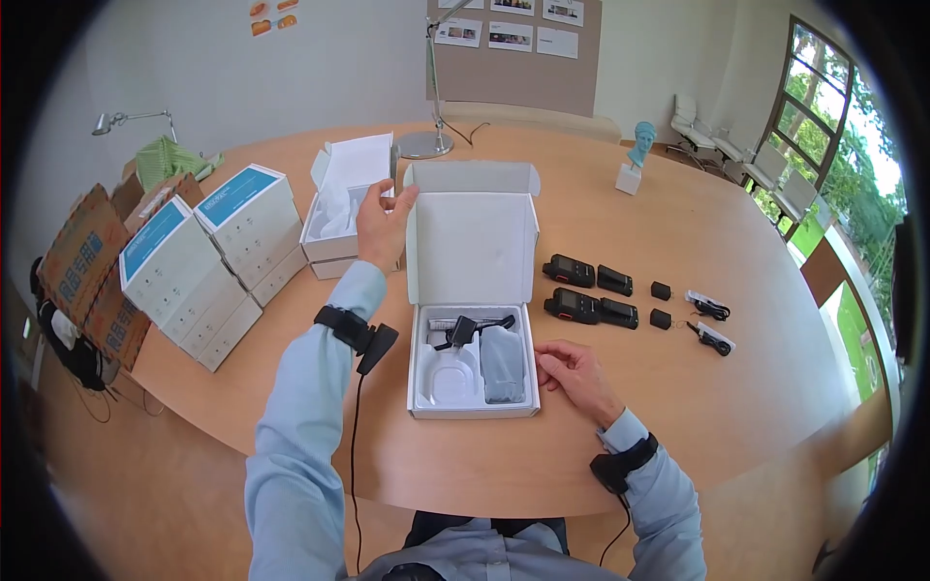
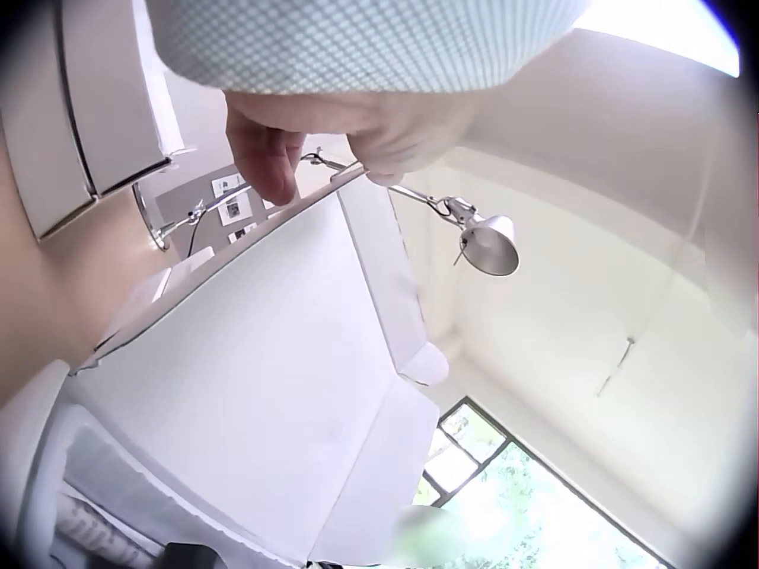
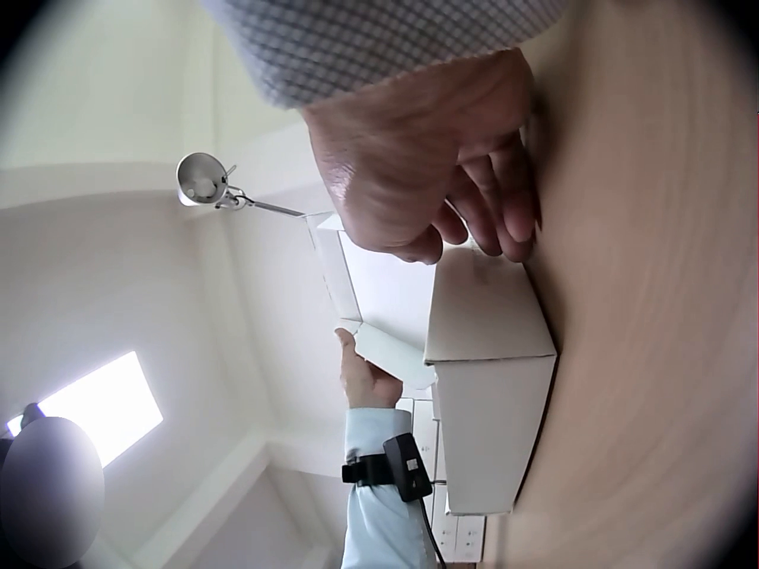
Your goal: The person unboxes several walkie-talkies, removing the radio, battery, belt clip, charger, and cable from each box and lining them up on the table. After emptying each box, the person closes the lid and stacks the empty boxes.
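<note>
A white cardboard box (image 1: 472, 411) stands with its lid (image 1: 470, 247) raised. In its moulded tray lie a dark item in a cloudy plastic bag (image 1: 502, 363), a black adapter with a cable (image 1: 461, 331) and a vacant rounded recess at left. My left hand (image 1: 383, 228) is at the lid's upper left edge; in the left wrist view the lid edge (image 2: 225, 263) runs between thumb and fingers. My right hand (image 1: 581, 378) rests on the table with loosely bent fingers, fingertips (image 3: 512, 243) right at the box's right side wall.
Stacked white boxes (image 1: 194, 276) with blue labels stand at left, another open box (image 1: 339, 218) behind. Right of the box, two black handheld devices (image 1: 572, 305) lie with black packs, small cubes (image 1: 661, 319) and coiled cables (image 1: 715, 339). A lamp base (image 1: 424, 145) and a bust (image 1: 640, 145) stand farther back.
</note>
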The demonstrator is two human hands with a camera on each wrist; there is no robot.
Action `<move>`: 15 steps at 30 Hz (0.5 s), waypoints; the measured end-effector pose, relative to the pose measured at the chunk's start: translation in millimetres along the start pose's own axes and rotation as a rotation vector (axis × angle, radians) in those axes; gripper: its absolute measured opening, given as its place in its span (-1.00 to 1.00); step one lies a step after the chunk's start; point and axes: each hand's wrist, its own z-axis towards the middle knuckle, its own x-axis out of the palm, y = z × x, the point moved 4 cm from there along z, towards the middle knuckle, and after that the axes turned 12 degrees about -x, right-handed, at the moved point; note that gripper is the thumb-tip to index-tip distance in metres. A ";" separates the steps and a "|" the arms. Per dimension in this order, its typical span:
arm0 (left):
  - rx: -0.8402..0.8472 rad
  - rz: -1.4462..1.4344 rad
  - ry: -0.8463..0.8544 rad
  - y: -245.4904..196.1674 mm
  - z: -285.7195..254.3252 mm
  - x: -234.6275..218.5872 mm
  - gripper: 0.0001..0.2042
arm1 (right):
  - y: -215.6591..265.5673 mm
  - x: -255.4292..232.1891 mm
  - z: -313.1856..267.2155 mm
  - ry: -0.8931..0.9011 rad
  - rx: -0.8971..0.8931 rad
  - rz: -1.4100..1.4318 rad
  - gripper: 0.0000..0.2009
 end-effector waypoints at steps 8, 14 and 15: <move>-0.152 -0.126 -0.020 -6.2 -41.1 -11.7 -0.45 | 5.8 -0.7 0.3 -0.082 -0.043 -0.023 -0.72; -0.197 -0.198 0.175 -26.2 -116.2 -39.6 -0.64 | 55.1 3.9 16.7 -0.050 -0.347 -0.441 -0.63; -0.244 -0.215 0.268 -25.1 -126.4 -38.9 -0.67 | 67.3 11.9 19.3 0.065 -0.472 -0.685 -0.55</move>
